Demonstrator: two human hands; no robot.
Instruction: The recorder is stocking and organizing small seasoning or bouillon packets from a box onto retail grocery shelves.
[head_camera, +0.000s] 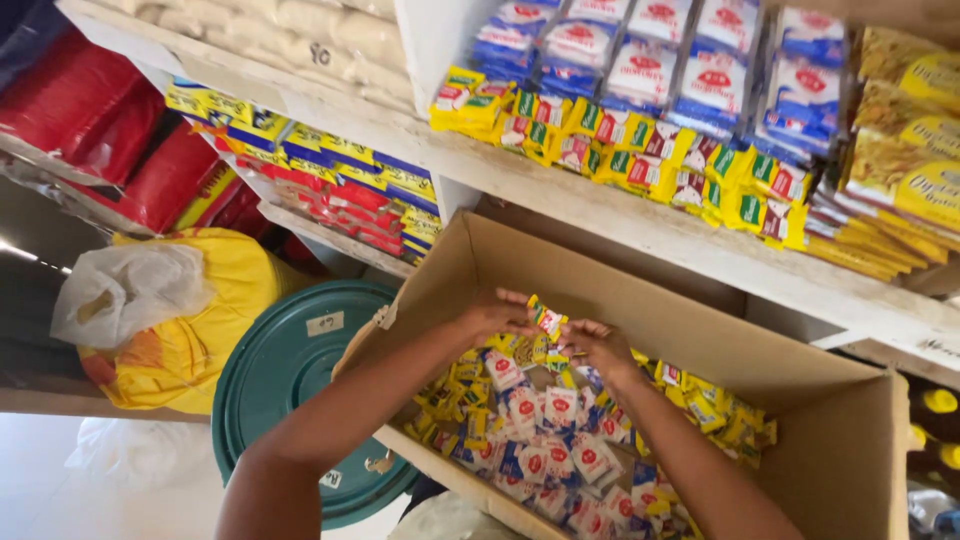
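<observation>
A view from above, looking down at 2 bare arms reaching into a box in front of stocked shop shelves.

The long pale wooden shelf (560, 195) runs slantwise across the top of the view. Rows of blue-and-white sachet packs (690, 70) and strips of small yellow, red and green sachets (640, 160) lie on it, with yellow printed bags (900, 150) at the far right and red bundles (90, 120) at the far left.

Below the shelf stands a large open brown cardboard box (840, 440). Its floor is covered with loose small sachets (545, 440) — white-and-blue ones with a red dot, and yellow ones at the edges.

Left of the box is a round dark green plastic drum lid (280, 370). Beyond it sits a bulging yellow sack (190, 350) with a crumpled white plastic bag (125, 290) on top.

Both hands meet over the middle of the box. The left hand (495, 315) and the right hand (598, 345) pinch, between their fingertips, a short strip of yellow and red sachets (545, 322) — it is held just above the loose heap, inside the box.
</observation>
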